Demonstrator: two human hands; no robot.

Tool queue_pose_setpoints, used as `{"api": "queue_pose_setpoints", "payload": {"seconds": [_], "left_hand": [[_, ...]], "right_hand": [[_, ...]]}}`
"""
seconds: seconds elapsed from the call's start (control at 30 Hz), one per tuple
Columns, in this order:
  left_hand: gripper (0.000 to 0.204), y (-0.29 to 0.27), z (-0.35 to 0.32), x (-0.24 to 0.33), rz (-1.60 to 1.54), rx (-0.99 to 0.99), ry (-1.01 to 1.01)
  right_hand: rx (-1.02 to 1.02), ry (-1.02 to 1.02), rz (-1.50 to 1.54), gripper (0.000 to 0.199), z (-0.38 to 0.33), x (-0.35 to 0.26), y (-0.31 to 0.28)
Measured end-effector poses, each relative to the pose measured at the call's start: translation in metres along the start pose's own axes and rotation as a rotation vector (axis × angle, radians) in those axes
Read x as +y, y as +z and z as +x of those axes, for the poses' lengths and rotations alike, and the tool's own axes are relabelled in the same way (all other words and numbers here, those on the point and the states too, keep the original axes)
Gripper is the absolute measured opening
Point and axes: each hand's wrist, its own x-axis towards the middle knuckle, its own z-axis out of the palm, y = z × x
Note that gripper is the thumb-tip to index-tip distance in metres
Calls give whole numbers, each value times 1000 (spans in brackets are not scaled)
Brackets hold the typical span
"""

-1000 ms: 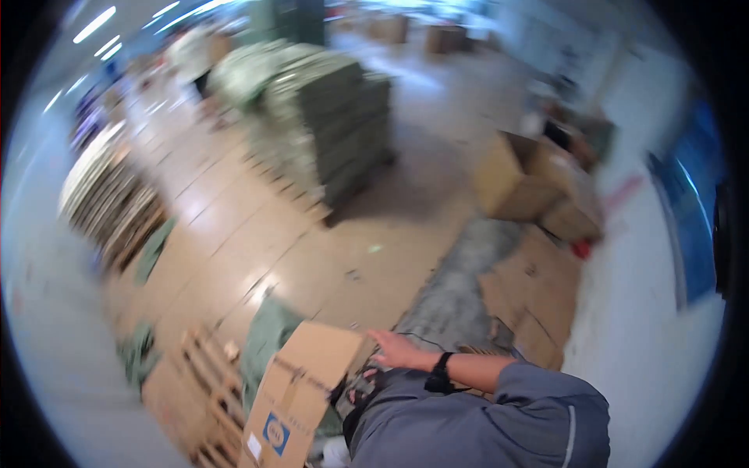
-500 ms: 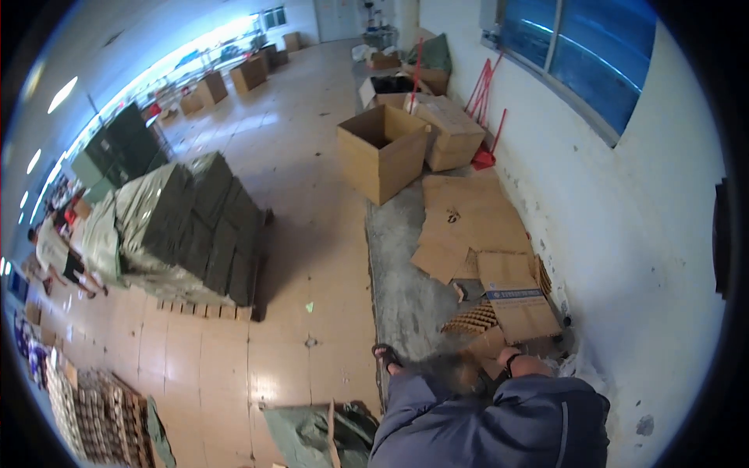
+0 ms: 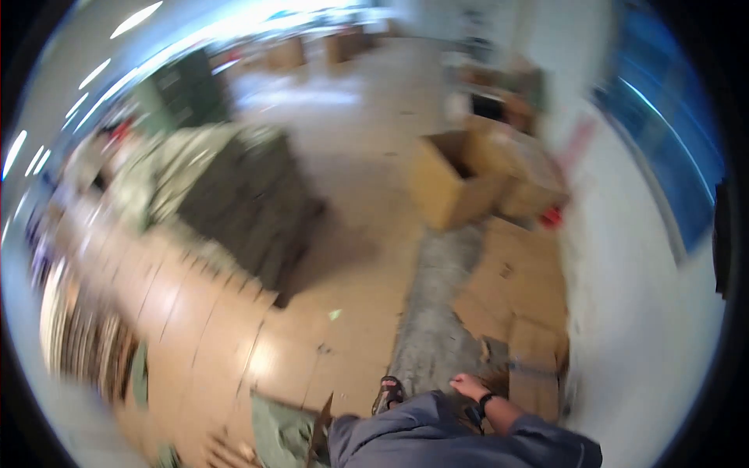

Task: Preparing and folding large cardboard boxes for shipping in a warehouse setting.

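Observation:
My right hand (image 3: pixel 468 386), with a dark band at the wrist, is held in front of my body over the grey floor strip. Its fingers look curled in, and a small dark bit shows at their tips, too blurred to name. Nearest to it are flattened cardboard pieces (image 3: pixel 534 347) along the wall. My left hand is out of view. A sandalled foot (image 3: pixel 388 394) shows just left of the right hand.
A tall open cardboard box (image 3: pixel 441 183) stands ahead beside other boxes by the wall. To the left is a green-wrapped stack (image 3: pixel 242 203) on a pallet. Green sheeting (image 3: pixel 281 433) lies at the lower left, and stacked pallets (image 3: pixel 86 335) stand farther left.
The view has swung left, so the boxes and wrapped stack sit farther right. My right hand, hidden low before, has come up into sight, and my body is more upright.

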Motion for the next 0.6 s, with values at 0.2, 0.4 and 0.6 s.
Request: {"api": "queue_pose_setpoints", "payload": {"seconds": [0.2, 0.4, 0.6], "left_hand": [[16, -155, -37, -30, -45, 869, -103], [15, -100, 7, -4, -548, 771, -81], [12, -30, 152, 48, -586, 656, -139]], "right_hand": [[-220, 67, 91, 27, 86, -68, 42], [-484, 123, 117, 30, 142, -93, 66], [-432, -211, -209, 26, 240, -326, 109]]}}
